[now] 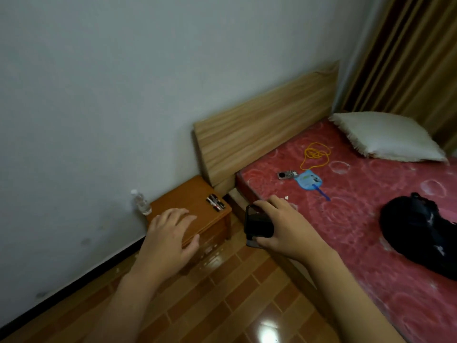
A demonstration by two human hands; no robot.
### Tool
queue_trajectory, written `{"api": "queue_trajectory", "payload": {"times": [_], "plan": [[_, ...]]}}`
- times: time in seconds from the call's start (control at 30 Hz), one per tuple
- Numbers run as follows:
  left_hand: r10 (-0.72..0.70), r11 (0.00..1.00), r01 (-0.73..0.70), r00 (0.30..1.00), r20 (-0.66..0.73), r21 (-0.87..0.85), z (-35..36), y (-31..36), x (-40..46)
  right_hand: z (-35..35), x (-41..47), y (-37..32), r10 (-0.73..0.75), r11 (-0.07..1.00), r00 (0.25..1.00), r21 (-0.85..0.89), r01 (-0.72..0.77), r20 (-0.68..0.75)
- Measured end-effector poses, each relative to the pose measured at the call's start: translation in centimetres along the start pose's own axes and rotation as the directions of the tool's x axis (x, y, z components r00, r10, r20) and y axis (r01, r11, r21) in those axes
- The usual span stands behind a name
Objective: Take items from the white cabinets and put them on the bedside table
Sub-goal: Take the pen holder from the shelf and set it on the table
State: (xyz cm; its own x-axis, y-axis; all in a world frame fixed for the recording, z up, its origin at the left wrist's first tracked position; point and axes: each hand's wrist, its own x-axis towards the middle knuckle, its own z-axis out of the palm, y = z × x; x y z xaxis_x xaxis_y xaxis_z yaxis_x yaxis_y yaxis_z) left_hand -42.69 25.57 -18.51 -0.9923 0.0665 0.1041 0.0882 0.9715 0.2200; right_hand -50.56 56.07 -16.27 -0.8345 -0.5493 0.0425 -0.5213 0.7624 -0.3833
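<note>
A: Holding a flat black rectangular object [258, 225], maybe a phone or a case, the right hand [284, 231] has its fingers and thumb curled around it. I cannot tell exactly what the object is. It is in the air between the red patterned mattress [358, 219] and the small orange-brown wooden desk [195, 194] beside the bed.

B: And the left hand [170, 233]?

A: It is spread, fingers relaxed and apart, holding nothing, over the near part of the desk top. If it touches the wood, I cannot say.

B: What is on the desk already?

A: Only a small group of black, white and red striped pieces [215, 203] near its far right corner. A clear plastic bottle with a white cap [142, 203] stands on the floor, between the desk and the grey wall [99, 95].

B: What can go wrong, in your opinion?

A: The grip holds the object only by its ends, so it may slip over the glossy brown tiled floor [222, 293]. Also the desk top is small. If the object is set down too near the front edge, it can tip off, and the left hand covers part of the free space.
</note>
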Motion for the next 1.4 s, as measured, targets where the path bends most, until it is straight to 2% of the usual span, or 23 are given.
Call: {"api": "queue_trajectory", "payload": {"times": [0.17, 0.33, 0.47, 0.6, 0.73, 0.97, 1.23, 1.4], "plan": [[-0.107, 0.994, 0.107, 0.994, -0.01, 0.01, -0.2, -4.1, 2.4, 1.6, 7.1, -0.1, -0.076, 0.993, 0.996, 0.092, 0.071, 0.048], [-0.12, 0.993, 0.12, 0.992, -0.031, -0.009, 0.7, -10.1, 6.7, 4.3, 15.1, -0.7, -0.089, 0.99, 0.994, 0.111, 0.082, 0.065], [-0.103, 0.994, 0.101, 0.994, -0.036, -0.044, 1.4, -16.2, 11.3, 7.0, 22.2, -1.7, -0.061, 0.99, 0.995, 0.129, 0.05, 0.081], [-0.094, 0.991, 0.096, 0.995, 0.029, -0.093, 1.9, -23.0, 16.3, 9.7, 29.4, -2.7, 0.008, 0.988, 0.993, 0.151, -0.025, 0.117], [-0.021, 0.994, 0.031, 0.996, 0.092, -0.103, 3.2, -29.1, 21.1, 12.4, 35.6, -3.5, 0.069, 0.983, 0.987, 0.162, -0.092, 0.145], [0.04, 0.992, -0.01, 0.97, 0.241, -0.125, 9.8, -35.8, 29.3, 19.2, 43.8, -1.6, 0.152, 0.969, 0.97, 0.166, -0.184, 0.192], [0.064, 0.992, -0.02, 0.93, 0.361, -0.125, 18.5, -38.5, 34.7, 27.5, 50.1, 4.2, 0.221, 0.953, 0.935, 0.144, -0.268, 0.278], [0.057, 0.993, -0.008, 0.91, 0.411, -0.12, 24.4, -40.1, 37.0, 32.2, 53.6, 8.9, 0.208, 0.954, 0.917, 0.135, -0.267, 0.341]]}}
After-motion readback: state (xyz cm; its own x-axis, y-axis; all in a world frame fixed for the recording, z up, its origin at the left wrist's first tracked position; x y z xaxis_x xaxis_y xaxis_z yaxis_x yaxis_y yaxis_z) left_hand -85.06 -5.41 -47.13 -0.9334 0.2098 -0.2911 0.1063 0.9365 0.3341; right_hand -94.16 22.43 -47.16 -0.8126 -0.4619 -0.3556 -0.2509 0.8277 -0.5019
